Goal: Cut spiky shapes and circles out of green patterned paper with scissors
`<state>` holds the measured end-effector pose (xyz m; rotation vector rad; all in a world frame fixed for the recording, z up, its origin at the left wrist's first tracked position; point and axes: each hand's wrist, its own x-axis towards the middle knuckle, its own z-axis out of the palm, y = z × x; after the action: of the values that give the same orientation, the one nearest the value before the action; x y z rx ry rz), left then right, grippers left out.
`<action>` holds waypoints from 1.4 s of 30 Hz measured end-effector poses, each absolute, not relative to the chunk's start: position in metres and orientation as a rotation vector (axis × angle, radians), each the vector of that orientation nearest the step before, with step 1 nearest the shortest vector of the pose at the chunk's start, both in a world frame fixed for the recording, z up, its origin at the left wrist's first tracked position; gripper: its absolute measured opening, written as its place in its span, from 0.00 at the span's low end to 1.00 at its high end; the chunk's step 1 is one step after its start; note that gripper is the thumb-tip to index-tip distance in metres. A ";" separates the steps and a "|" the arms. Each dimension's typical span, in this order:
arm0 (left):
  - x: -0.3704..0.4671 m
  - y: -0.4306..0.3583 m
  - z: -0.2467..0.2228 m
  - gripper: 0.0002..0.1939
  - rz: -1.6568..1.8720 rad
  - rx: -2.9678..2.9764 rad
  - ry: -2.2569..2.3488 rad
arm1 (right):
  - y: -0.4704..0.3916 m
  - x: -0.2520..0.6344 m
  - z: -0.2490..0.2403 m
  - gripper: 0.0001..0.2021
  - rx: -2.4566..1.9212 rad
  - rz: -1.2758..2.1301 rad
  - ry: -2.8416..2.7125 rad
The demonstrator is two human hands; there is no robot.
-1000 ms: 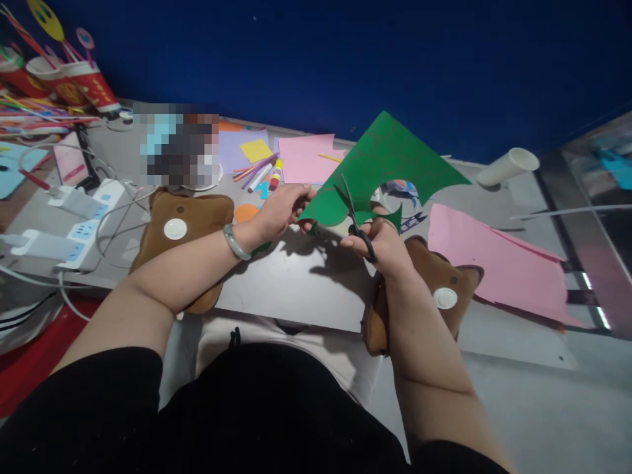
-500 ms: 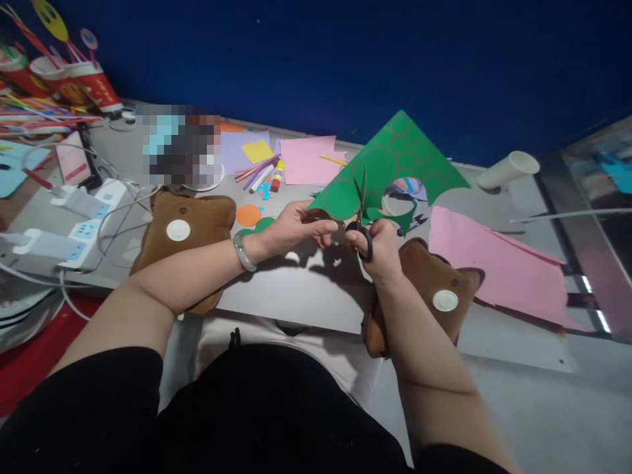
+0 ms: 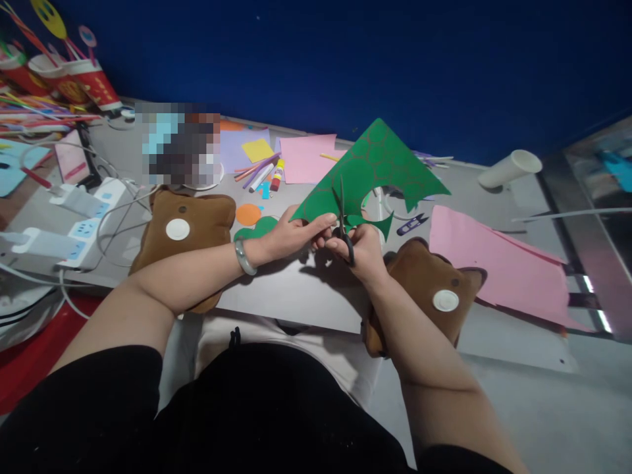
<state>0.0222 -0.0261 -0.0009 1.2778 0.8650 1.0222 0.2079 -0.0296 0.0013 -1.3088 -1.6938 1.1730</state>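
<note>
A sheet of green paper [image 3: 390,158] with drawn cloud-like outlines and a cut-out gap is raised above the table. Its lower left part is pinched in my left hand [image 3: 309,230], which wears a pale bangle. My right hand [image 3: 366,253] grips black-handled scissors [image 3: 349,245], their blades against the green paper and slightly apart. Both hands are close together. Left of my left hand, green cut-out pieces [image 3: 257,227] and an orange paper circle [image 3: 248,214] lie on the table. A purple craft knife [image 3: 413,224] rests right of the sheet.
Brown cushions [image 3: 190,217] lie under my forearms. Pink paper [image 3: 494,263] and a white cup [image 3: 513,168] stand to the right. A glue stick [image 3: 278,175] lies near several pens. At left are a power strip [image 3: 93,227] with cables and red cups [image 3: 96,85]. A blue wall [image 3: 316,59] rises behind.
Both hands, the scissors and the green paper have shifted left and slightly down. The purple craft knife now shows more fully.
</note>
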 end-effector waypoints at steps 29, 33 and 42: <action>0.021 -0.030 0.022 0.20 0.787 1.182 1.089 | -0.024 0.214 -0.014 0.40 -1.403 1.132 -1.536; 0.020 -0.029 0.021 0.20 0.788 1.178 1.083 | -0.026 0.212 -0.007 0.43 -1.381 1.172 -1.569; 0.020 -0.029 0.016 0.19 0.820 1.166 1.050 | -0.025 0.214 -0.005 0.40 -1.372 1.099 -1.629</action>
<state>0.0199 -0.0289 0.0158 1.1660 1.0501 0.8198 0.2140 -0.0250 -0.0046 -1.3717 -1.6287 1.0990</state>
